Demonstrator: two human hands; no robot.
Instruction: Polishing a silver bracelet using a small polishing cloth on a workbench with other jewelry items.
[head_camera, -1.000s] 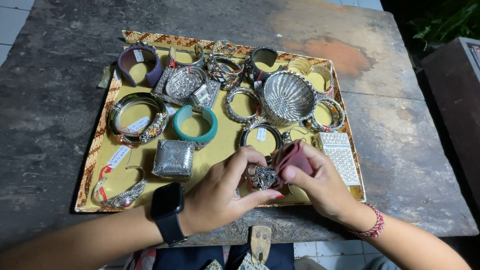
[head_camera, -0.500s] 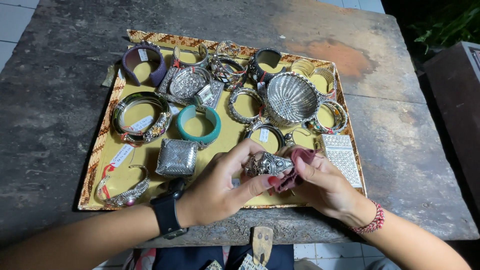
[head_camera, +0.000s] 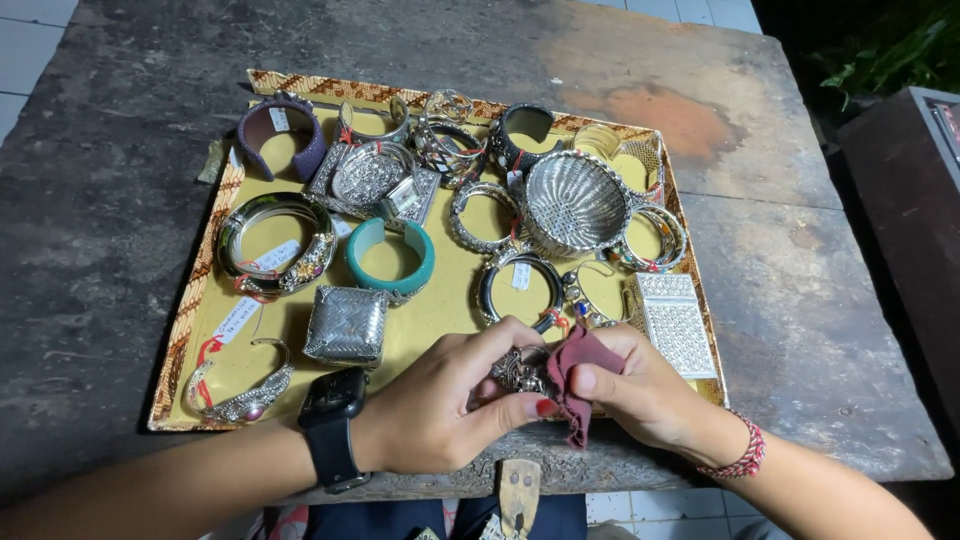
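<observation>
A yellow display tray with a patterned woven rim is set on a weathered dark stone table, so that the pieces are spread flat and each can be seen apart from its neighbours. At the tray's near left corner a silver cuff with a pink stone is laid with its tag beside it; above it a wide silver bangle with gold flowers and, at the far edge, a purple bangle are placed. A small woven silver box is stood just beside a teal bangle.

The left hand, a black smartwatch on its wrist, is held at the tray's near edge. Its fingers are closed narrowly around a small ornate silver ornament, pinched between thumb and fingertips, apparently so that it is steadied and turned up toward the other hand. The ornament is thus held just above the tray's near rim, between the two hands.

A dark red cloth is pressed against the ornament by the right hand, whose thumb and fingers are folded tight on the cloth. Behind the hands a round silver woven basket is set among more bangles, and a rectangular crystal-studded case is laid at the tray's right edge.
</observation>
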